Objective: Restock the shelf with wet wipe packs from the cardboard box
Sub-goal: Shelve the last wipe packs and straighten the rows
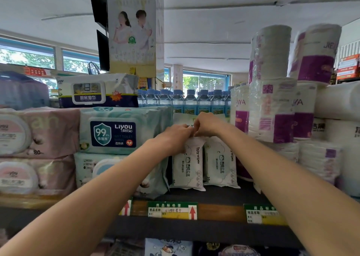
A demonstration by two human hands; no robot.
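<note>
Two bare forearms reach up from the bottom edge toward the shelf (214, 199). The left hand (175, 137) and right hand (208, 125) meet, knuckles nearly touching, fingers curled over the top of a pale wipe pack (185, 120) set above two upright baby-wipe packs (188, 164), long axes vertical. How firmly either grips cannot be told. Neither hand is clearly nearer. Outward, Liyou packs (116, 131) crowd the left, stacked toilet rolls (272, 109) the right, leaving a narrow slot. Water bottles (185, 100) stand behind. The cardboard box is out of view.
</note>
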